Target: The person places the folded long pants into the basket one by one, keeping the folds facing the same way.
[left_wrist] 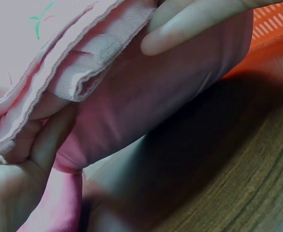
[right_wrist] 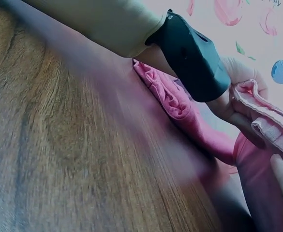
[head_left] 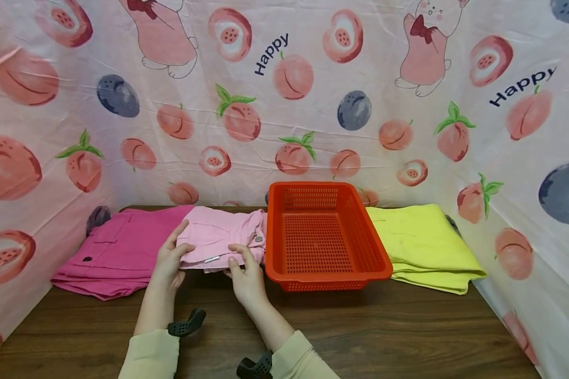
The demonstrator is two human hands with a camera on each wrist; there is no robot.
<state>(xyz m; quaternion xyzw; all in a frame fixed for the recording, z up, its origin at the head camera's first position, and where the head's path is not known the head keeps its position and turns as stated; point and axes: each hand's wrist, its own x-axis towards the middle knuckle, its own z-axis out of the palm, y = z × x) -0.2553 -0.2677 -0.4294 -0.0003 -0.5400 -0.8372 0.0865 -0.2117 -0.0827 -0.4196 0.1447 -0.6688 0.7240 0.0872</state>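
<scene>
Folded light pink pants (head_left: pixel 213 231), with a metal button and a small label, are held between both hands in the head view. My left hand (head_left: pixel 169 260) grips their left edge, thumb on top. At the lower right edge, my right hand (head_left: pixel 247 279) pinches the cloth between thumb and fingers. The left wrist view shows the layered hems of the light pink pants (left_wrist: pixel 90 63), with the left thumb against them. Folded dark pink pants (head_left: pixel 118 247) lie to the left, partly hidden behind the light pink ones. Immediately right stands an orange-red plastic basket (head_left: pixel 329 276).
Folded yellow pants (head_left: pixel 427 247) lie right of the basket, partly covered by its side. All rest on a brown wooden table (head_left: pixel 408 331). A fruit-printed cloth (head_left: pixel 303 121) hangs behind and along both sides. Each wrist wears a black camera mount (head_left: pixel 187 323).
</scene>
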